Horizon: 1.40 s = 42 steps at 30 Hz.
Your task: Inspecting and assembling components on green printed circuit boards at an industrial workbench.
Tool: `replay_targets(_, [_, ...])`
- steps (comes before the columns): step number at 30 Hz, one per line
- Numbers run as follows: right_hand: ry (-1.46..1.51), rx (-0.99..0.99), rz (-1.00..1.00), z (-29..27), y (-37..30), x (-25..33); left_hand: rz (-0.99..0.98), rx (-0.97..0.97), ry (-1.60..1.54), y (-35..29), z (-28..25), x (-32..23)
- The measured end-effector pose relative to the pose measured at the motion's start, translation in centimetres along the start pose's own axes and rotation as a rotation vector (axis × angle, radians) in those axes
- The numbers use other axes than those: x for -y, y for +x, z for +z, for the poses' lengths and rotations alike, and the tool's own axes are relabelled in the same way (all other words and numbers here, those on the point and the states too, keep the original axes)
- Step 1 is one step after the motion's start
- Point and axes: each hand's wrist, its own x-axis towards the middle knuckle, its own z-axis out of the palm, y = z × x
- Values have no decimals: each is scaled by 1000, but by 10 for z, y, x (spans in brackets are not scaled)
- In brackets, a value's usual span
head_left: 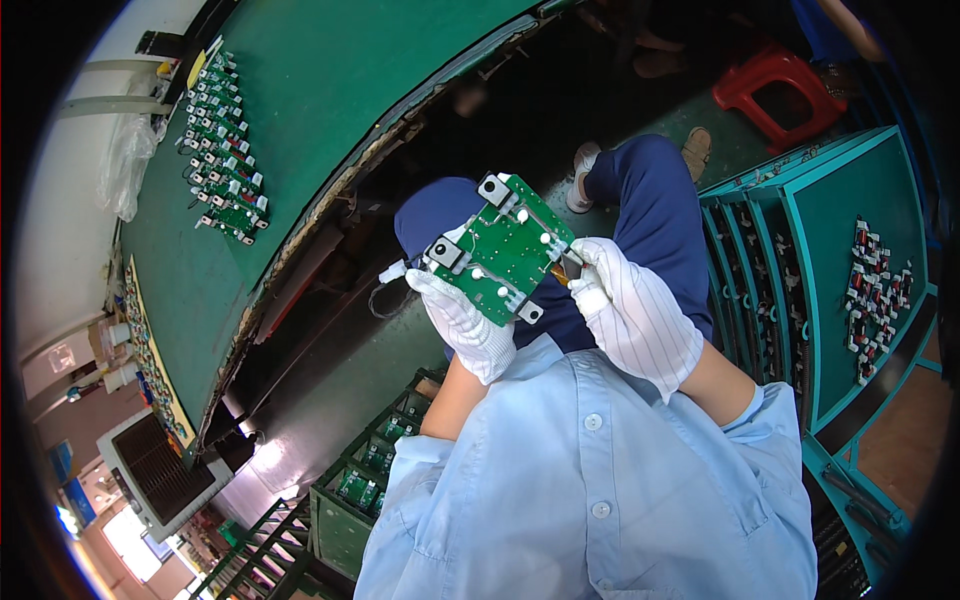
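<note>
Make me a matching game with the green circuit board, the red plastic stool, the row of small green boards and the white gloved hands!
Things:
1. green square circuit board
2. red plastic stool
3. row of small green boards
4. right hand in a white striped glove

Places:
A. on the floor, far side
B. lined up on the green table
C. held up between both hands
D. pinching the board's right edge

Pairs: 1-C, 2-A, 3-B, 4-D
</note>
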Motion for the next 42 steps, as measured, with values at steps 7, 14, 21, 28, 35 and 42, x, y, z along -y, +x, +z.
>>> replay_targets(7, [-20,-35,-6,3,-1,0,-65,23,-107,9,-15,13])
replay_targets(14, [63,-30,-6,3,-1,2,0,25,-32,2,-7,-2])
replay_targets(21, [-115,-121,-173,-3,1,-9,405,-47,478,4,-3,8])
replay_targets(28, [690,-180,256,-19,-13,-22,-334,204,-261,4,39,-31])
replay_targets(35, [421,-118,155,-38,1,-14,-590,119,-202,-7,49,-42])
replay_targets(42, [142,100,-1,-63,19,2,-511,214,218,-8,32,-37])
